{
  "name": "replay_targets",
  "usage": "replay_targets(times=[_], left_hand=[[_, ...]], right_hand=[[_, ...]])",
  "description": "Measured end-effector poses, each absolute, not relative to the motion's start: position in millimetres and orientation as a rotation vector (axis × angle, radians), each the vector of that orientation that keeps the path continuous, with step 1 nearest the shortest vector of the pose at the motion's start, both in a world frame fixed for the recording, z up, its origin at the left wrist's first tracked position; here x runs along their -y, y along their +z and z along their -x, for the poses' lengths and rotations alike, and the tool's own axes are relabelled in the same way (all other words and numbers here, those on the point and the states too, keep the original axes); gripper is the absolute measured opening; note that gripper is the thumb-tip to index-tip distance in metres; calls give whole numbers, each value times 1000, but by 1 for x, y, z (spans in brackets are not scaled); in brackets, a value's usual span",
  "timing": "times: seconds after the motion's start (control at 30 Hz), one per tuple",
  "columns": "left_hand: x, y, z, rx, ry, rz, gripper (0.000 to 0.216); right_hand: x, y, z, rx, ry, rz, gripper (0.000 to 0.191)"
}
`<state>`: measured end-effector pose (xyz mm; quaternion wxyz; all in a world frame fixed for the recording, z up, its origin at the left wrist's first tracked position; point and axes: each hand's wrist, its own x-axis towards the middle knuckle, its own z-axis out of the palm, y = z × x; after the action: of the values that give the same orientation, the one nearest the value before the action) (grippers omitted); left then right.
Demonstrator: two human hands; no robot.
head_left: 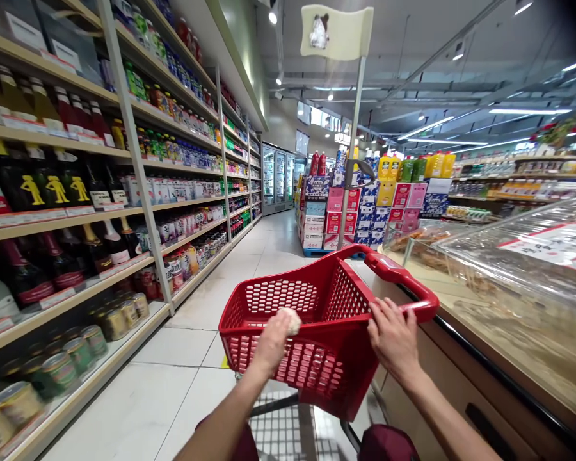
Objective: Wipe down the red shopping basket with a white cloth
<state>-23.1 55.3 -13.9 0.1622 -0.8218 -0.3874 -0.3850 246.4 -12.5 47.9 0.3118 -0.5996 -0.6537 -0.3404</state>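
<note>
A red plastic shopping basket (292, 307) rides on a trolley frame in front of me in a supermarket aisle. My left hand (273, 342) is closed over the basket's near rim and grips a small pale lump, which I cannot name. My right hand (392, 336) rests on the basket's near right corner, fingers curled over the rim just below the red handle (403, 278). The basket looks empty inside.
Tall shelves with bottles, jars and cans (72, 211) run along the left. A glass-topped food counter (523, 269) stands close on the right. Stacked boxes and bottles (360, 205) form a display ahead beside a sign pole (352, 153). Tiled floor (269, 250) leads to fridges at the back.
</note>
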Motion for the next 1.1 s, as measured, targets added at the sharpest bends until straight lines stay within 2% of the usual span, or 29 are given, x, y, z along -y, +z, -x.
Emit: replay_targets(times=[0.13,0.23,0.37,0.67,0.9,1.1], left_hand=[[-54,-9,15,1160,-1148,2314,46],[-51,0,-44,1070,-1171,2384,40],[-45,14,-99,938,-1242,2489,40],[-32,44,-177,789,-1362,2549,39],[-34,36,-120,860,-1362,2512,35],[-25,53,-175,724,-1382,2558,35]], right_hand=[[11,49,-263,1731,-913,1530,37],[10,50,-267,1794,-898,1481,37],[8,64,-298,1586,-928,1579,36],[11,68,-325,1554,-686,1443,42],[12,66,-317,1534,-693,1475,42],[19,68,-315,1581,-660,1471,43]])
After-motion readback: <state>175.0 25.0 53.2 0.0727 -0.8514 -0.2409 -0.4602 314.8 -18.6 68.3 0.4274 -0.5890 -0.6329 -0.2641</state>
